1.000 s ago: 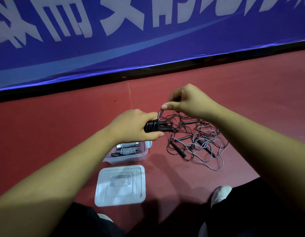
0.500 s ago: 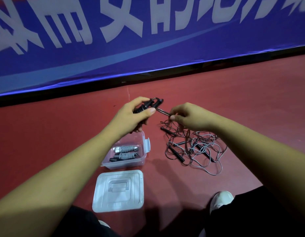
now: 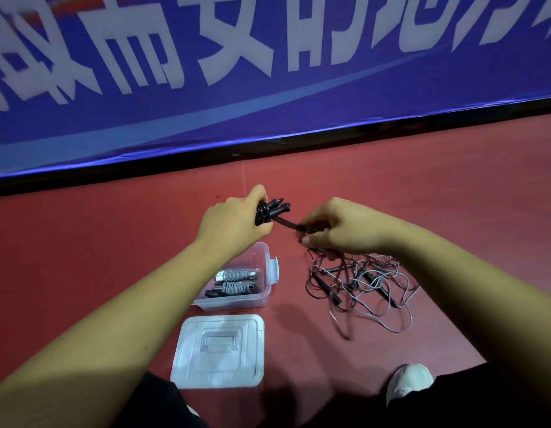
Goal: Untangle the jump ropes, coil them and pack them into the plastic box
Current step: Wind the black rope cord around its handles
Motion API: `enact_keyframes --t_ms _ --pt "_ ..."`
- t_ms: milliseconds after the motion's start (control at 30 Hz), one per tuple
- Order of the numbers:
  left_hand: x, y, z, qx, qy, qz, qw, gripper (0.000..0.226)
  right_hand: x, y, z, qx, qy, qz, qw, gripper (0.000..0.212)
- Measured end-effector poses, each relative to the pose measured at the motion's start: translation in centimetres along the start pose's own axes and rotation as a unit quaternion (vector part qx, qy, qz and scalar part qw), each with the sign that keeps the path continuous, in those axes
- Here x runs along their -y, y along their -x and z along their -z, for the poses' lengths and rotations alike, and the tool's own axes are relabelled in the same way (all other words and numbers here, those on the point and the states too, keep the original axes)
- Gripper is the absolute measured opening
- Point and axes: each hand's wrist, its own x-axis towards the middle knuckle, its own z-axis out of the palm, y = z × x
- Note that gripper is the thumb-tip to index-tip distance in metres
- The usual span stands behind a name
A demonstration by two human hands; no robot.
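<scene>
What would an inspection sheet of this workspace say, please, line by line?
Surface: red floor, bare around the items.
Job's things: open plastic box holds two coiled ropes; lid lies off, nearer the person; tangled ropes right of the box.
Clutter: nothing seen.
Hands: left hand grips black handles; right hand pinches the cord leading from them.
Cables: none besides the ropes.
Surroundings: blue banner behind; white shoe below.

Black handles (image 3: 272,210) between the hands; grey and black ropes (image 3: 360,285) below the right hand on dark red floor (image 3: 82,242). Clear box (image 3: 255,299), whitish lid (image 3: 220,350), blue banner (image 3: 268,72) with white characters.
</scene>
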Motion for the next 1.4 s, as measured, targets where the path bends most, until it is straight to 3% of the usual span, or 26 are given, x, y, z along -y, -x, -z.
enact_keyframes --t_ms 233,333,533,700,767,900,1067,1267,1400 --pt "1.5 -0.7 -0.5 0.059 0.019 0.055 0.997 0.023 0.9 -0.4 -0.3 -0.057 0.046 0.007 0.997 0.012" --pt "0.7 -0.1 -0.8 0.108 0.025 0.02 0.994 0.018 1.3 -0.1 -0.4 -0.12 0.054 0.044 0.99 0.015" --pt "-2.7 1.6 -0.3 0.195 0.06 -0.078 0.976 0.033 0.2 0.3 0.1 -0.214 0.06 0.057 0.973 0.017" --pt "-3.4 2.3 0.5 0.188 0.226 -0.133 0.947 0.018 -0.6 0.2 0.7 -0.257 0.034 0.035 0.965 0.022" --pt "-3.2 2.5 0.5 0.19 0.329 -0.128 0.916 0.015 -0.9 0.2 0.8 -0.253 0.019 0.028 0.967 0.025" --pt "-3.2 2.9 0.9 0.188 0.522 -0.064 0.829 0.04 -1.4 0.1 0.5 -0.183 -0.046 0.009 0.982 0.03" --pt "-2.4 2.4 1.2 0.159 0.633 -0.008 0.758 0.04 -1.5 0.1 0.2 -0.072 -0.136 -0.006 0.988 0.041" --pt "-1.7 1.7 1.7 0.116 0.674 0.054 0.728 0.02 -1.2 0.4 1.5 -0.043 -0.021 -0.013 0.999 0.014" --pt "-0.9 1.0 2.1 0.062 0.606 0.101 0.786 0.011 -1.0 0.8 2.1 -0.072 0.117 -0.001 0.991 0.016"
